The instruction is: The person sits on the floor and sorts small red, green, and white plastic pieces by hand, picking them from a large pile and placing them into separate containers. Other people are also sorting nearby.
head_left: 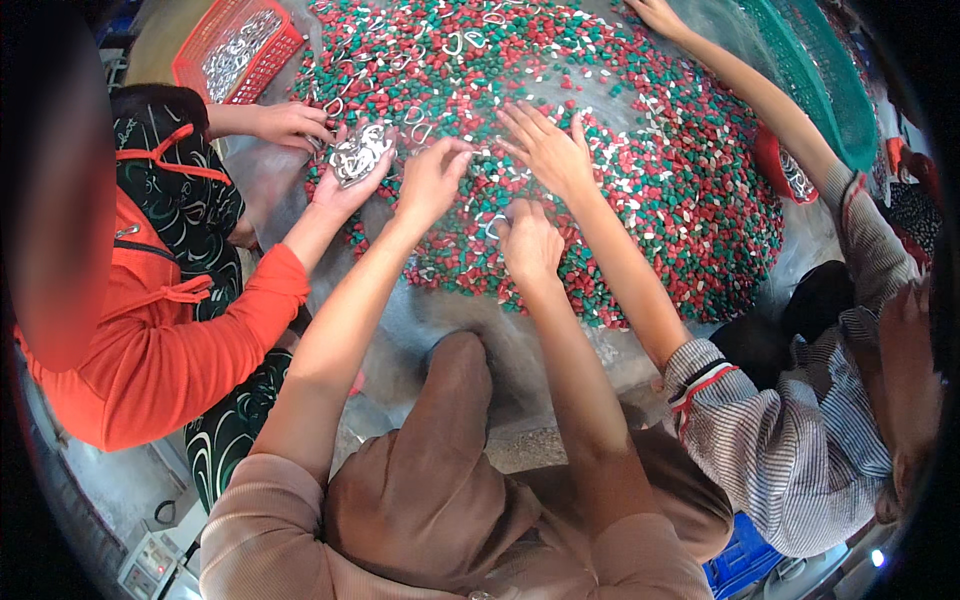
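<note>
A wide pile of small red, green and white pebble-like pieces (pixel 640 240) lies in front of me, with loose silvery metal rings (pixel 420 130) scattered over it. My left hand (pixel 432 182) hovers over the near left part of the pile, thumb and fingertips drawn together. Whatever may be between them is too small to make out. To its right, my right hand (pixel 532 242) is down on the pile with curled fingers, closed on a pale metal ring (pixel 495 227) that shows at its left side.
At left, a person in orange holds a heap of metal rings (pixel 360 155) in one palm. A striped-sleeved person's hand (pixel 550 150) lies spread just beyond my right hand. A red basket (pixel 270 70) of metal pieces stands far left; a green basket (pixel 825 90), far right.
</note>
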